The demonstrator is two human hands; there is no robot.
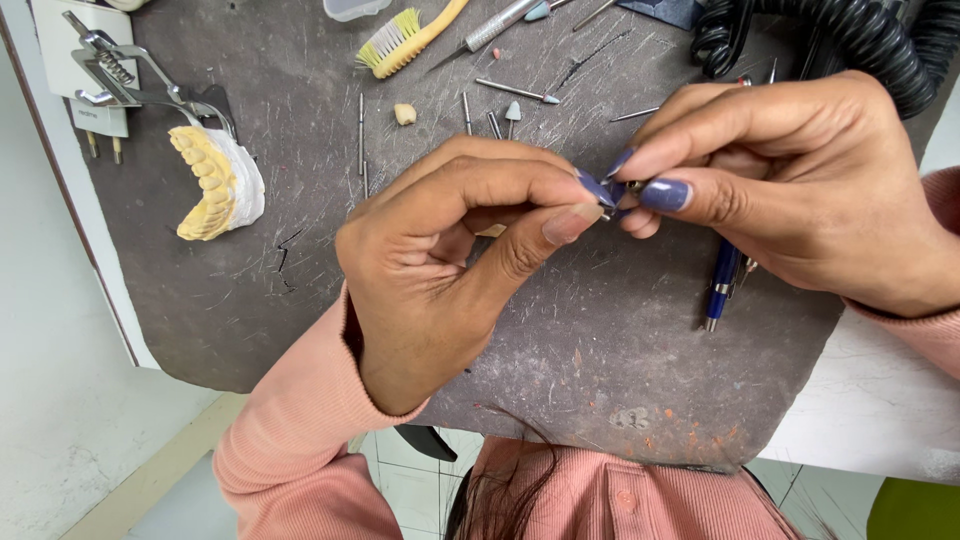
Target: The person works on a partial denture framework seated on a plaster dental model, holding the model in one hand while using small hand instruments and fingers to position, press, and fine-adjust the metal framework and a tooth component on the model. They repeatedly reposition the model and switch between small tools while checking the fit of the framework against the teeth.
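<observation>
The small piece pinched between the left hand and right hand is mostly covered by fingertips, too small to identify. At twelve o'clock, a clear container is cut off; at one o'clock, the black coiled cord runs out of view.

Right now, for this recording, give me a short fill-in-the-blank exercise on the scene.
1. Both hands, left and right, pinch a small item at their ____.
2. The toothbrush has a ____ handle.
3. The dental cast lies to the ____ of the left hand.
4. A blue pen lies under the ____ hand.

Missing: fingertips; yellow; left; right
</observation>
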